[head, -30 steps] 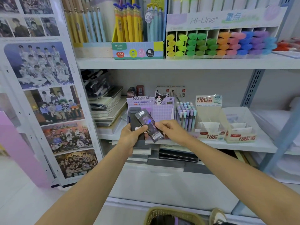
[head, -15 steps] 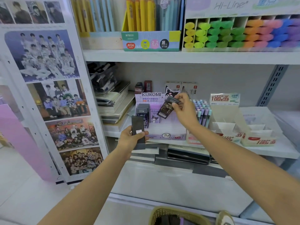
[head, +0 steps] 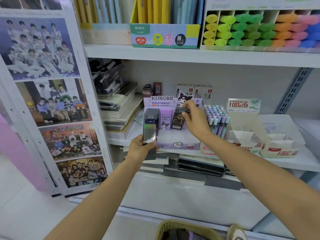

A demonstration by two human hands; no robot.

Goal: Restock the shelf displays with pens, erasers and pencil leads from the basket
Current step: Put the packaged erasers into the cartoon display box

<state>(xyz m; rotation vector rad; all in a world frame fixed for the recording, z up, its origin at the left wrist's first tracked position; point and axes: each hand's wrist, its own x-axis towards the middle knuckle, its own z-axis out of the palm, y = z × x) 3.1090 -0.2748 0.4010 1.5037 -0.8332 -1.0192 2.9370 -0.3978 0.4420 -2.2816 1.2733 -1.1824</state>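
1. The flat black pencil-lead case (head: 178, 119) with pale print stands slightly tilted in the right compartment of the lavender cardboard Kuromi display box (head: 178, 137). Your right hand (head: 195, 122) pinches its top edge between thumb and fingertips.
2. Your left hand (head: 140, 148) grips the dark glossy cases (head: 149, 134) low in front of the box's left compartment, with the thumb across their face.
3. Risk: if you let go before the base seats, the case will probably tip forward over the low front wall, as nothing beside it appears to prop it up.
4. Risk: your right wrist is just beside the cluster of pastel capped pens (head: 217, 118). Drawing it back sideways could topple them.
5. Risk: the shiny wrap in your left hand may slide if you loosen your grip.
6. Count:
   - Compartments: three.
   - Right compartment: one case.
   - Middle compartment: one lilac case (head: 165, 121) showing (any behind it are hidden).
   - Left compartment: a row of dark cases (head: 152, 113), roughly five edges showing.
   - Left hand: the number held cannot be told.
   - Woven tan basket (head: 166, 224) at the bottom edge: one, contents unclear.
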